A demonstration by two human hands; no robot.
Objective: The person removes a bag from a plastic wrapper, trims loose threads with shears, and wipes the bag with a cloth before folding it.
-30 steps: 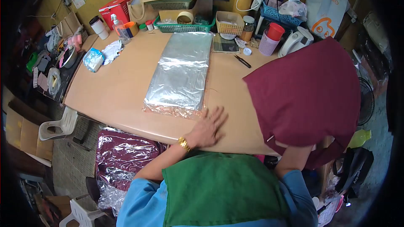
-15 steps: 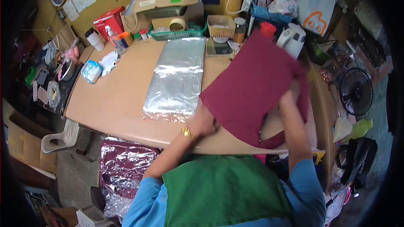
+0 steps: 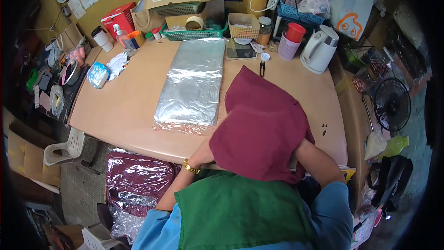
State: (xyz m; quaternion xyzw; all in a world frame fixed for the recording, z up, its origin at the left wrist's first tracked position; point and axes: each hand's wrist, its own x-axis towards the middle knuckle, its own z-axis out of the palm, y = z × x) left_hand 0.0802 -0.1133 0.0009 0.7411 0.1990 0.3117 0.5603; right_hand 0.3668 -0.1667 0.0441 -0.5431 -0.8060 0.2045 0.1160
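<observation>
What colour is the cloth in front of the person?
The cloth is plain maroon, a dark red, without pattern; the head view shows it.

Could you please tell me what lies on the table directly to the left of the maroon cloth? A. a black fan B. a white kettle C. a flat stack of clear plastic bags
C: the flat stack of clear plastic bags lies just left of the maroon cloth.

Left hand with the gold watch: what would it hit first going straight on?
The maroon cloth: the left hand sits at its edge, fingers hidden beneath, so contact looks immediate.
</observation>
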